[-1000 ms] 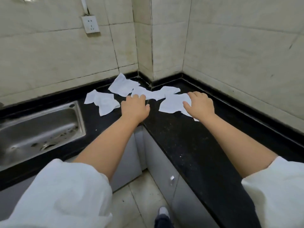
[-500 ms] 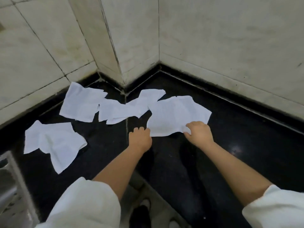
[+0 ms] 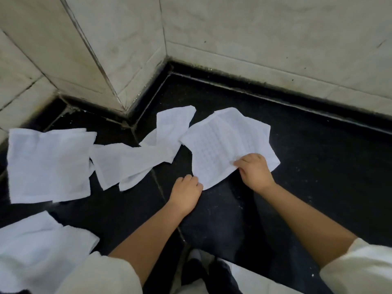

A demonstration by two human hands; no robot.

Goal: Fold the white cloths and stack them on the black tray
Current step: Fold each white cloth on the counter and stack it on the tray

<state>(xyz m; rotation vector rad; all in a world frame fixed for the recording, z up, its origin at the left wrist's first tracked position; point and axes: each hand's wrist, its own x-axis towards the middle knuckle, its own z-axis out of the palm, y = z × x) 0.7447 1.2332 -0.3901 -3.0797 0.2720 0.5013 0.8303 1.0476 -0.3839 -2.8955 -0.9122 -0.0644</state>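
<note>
Several white cloths lie crumpled on a black countertop point(image 3: 318, 166) in a tiled corner. The rightmost cloth point(image 3: 224, 141) is spread flat, and both hands are at its near edge. My right hand point(image 3: 255, 171) pinches its near right part. My left hand point(image 3: 186, 190) has its fingertips on the cloth's near left corner, fingers curled. Left of it lies a rumpled cloth point(image 3: 135, 160), then a flatter square cloth point(image 3: 48, 164). Another cloth point(image 3: 38, 249) sits at the lower left. No black tray is in view.
Beige tiled walls point(image 3: 254, 39) close the counter at the back, with a protruding wall corner point(image 3: 118, 81) behind the cloths. The counter's front edge runs under my forearms, with the floor and my shoes point(image 3: 201, 270) below.
The view has tilted down and come closer to the counter corner; the sink has left view. Both hands have settled on the near edge of the rightmost cloth.
</note>
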